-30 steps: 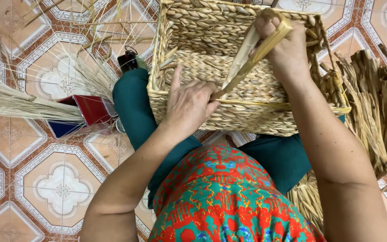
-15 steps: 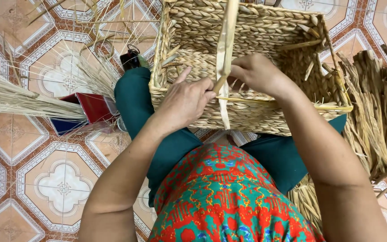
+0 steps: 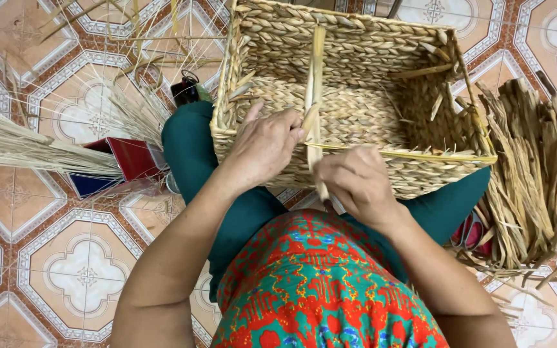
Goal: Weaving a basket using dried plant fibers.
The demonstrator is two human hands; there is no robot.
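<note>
- Woven rectangular basket (image 3: 356, 96) at upper centre of frame, resting on lap over dark green trouser legs (image 3: 191, 148).
- Left hand (image 3: 262, 145) on near rim of basket, fingers curled, pinching flat straw strand (image 3: 315, 77) where it crosses rim.
- Right hand (image 3: 354, 183) just below rim, centre frame, closed on lower end of same strand.
- Strand running up across basket interior to far rim.
- Bundle of dried straw strips (image 3: 536, 174) at right edge, on tiled floor (image 3: 27, 212).
- Fine pale fibres (image 3: 27, 145) at left; red box (image 3: 133, 158) beside them.
</note>
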